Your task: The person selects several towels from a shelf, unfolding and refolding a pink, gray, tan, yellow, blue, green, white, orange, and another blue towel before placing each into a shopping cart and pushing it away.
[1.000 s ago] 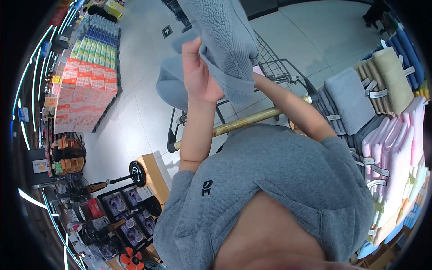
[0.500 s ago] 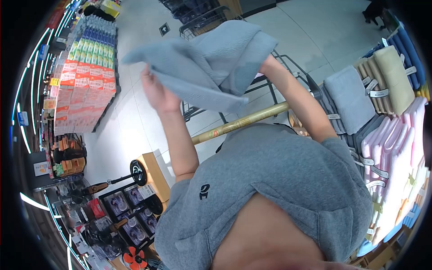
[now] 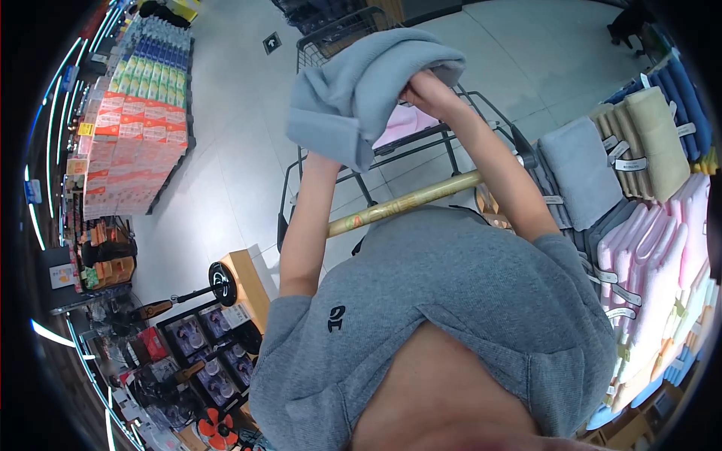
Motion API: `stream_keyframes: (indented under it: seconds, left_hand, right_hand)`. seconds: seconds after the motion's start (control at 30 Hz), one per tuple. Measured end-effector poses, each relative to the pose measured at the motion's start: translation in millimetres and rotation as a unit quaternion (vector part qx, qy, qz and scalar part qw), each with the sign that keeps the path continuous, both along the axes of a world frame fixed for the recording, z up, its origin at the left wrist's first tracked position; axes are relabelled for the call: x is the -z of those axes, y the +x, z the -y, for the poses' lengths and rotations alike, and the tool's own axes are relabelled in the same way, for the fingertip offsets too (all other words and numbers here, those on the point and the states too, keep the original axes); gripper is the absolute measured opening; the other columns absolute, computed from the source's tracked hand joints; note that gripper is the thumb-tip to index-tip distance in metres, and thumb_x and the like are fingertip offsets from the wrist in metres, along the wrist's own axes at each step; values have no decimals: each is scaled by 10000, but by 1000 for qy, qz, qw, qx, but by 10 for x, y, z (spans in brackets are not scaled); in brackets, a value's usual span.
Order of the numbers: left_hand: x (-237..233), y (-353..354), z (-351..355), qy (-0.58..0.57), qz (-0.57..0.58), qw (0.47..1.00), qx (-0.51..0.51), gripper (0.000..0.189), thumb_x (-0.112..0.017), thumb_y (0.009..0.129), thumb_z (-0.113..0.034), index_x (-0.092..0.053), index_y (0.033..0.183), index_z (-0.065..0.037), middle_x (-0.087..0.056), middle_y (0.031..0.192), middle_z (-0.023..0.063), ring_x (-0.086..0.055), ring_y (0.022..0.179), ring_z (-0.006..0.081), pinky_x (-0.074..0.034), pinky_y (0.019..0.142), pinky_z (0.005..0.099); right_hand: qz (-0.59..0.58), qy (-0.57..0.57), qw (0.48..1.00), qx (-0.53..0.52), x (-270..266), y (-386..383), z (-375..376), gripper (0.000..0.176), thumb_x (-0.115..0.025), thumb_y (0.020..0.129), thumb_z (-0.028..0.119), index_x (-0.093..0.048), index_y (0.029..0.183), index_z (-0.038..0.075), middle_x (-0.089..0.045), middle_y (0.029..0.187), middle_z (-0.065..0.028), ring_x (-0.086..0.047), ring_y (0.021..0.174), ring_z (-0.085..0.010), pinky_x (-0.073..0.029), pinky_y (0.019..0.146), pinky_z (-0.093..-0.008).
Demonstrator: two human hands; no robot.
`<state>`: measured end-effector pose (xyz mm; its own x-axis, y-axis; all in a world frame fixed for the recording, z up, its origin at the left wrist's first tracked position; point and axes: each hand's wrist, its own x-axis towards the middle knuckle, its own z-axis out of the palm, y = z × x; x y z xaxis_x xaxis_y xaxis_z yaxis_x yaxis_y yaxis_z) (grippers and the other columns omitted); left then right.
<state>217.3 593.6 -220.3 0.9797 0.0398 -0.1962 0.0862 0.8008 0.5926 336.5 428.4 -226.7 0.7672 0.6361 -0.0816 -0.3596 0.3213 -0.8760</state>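
A grey-blue towel (image 3: 361, 90), bunched and partly folded, is held up in front of me over the shopping cart (image 3: 455, 154). My right hand (image 3: 430, 96) grips it at the right side, fingers curled into the cloth. At the left end, my left hand (image 3: 325, 162) holds it up from below; only the wrist shows, since the cloth covers the fingers. Just under the towel, something pink made of cloth (image 3: 406, 124) lies in the cart. The cart's yellow handle bar (image 3: 406, 201) crosses between my forearms, close to my body.
On the right stand folded towels in grey (image 3: 579, 173), beige (image 3: 658, 143) and pink (image 3: 650, 255), with paper bands. Stacked red-and-white boxes (image 3: 139, 158) line the left aisle. Lower left, a display of boxed goods (image 3: 210, 353) has a wooden edge. Another wire cart (image 3: 338, 37) stands ahead.
The spread, swinging towel has gathered into a more compact bundle. My left hand has moved right and under the cloth, out of sight. The pink cloth in the cart shows more.
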Motion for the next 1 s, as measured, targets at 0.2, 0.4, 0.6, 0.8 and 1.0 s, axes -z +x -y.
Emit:
stream_keyframes:
  seconds: [0.2, 0.4, 0.6, 0.8, 1.0]
  left_hand:
    - [334, 464, -12, -105, -189, 965, -150, 460, -565, 916, -268, -421, 1301, -62, -474, 1275, 160, -486, 1167, 294, -385, 1033, 450]
    - [631, 507, -231, 88, -279, 952, -95, 545, -534, 938, -196, -294, 1369, 37, -317, 1419, 227, -448, 1251, 296, -356, 1061, 434]
    - [217, 403, 132, 261, -113, 959, -14, 302, -557, 942, -207, -557, 1162, 0, -620, 1075, 135, -599, 1022, 204, -478, 911, 318]
    - [-304, -99, 1100, 380, 104, 904, 164, 182, -638, 907, -180, -597, 986, -21, -636, 837, 60, -617, 738, 101, -501, 659, 240]
    - [-86, -432, 1609, 320, 40, 870, 373, 356, -625, 923, -242, -418, 1129, -39, -608, 1018, 114, -633, 864, 141, -540, 744, 276]
  right_hand:
    - [482, -303, 815, 108, 366, 50, -226, 494, -646, 833, 237, -498, 1259, 36, -627, 981, -210, -600, 911, -383, -485, 827, -438]
    - [524, -326, 785, 53, 726, 325, -207, 567, -657, 800, 230, -469, 1308, 61, -599, 1101, -241, -557, 1031, -432, -445, 905, -486]
    - [461, -405, 788, 54, 777, 637, -152, 450, -682, 801, 242, -573, 1174, 13, -647, 934, -151, -630, 869, -269, -498, 795, -350]
    - [266, -380, 868, 175, 931, 1140, 44, 368, -686, 825, 289, -633, 1082, 31, -653, 865, -69, -614, 746, -160, -494, 650, -309]
    - [-100, -203, 942, 246, 926, 1316, 301, 201, -601, 881, 196, -600, 1023, 53, -621, 848, -42, -591, 726, -144, -515, 659, -303]
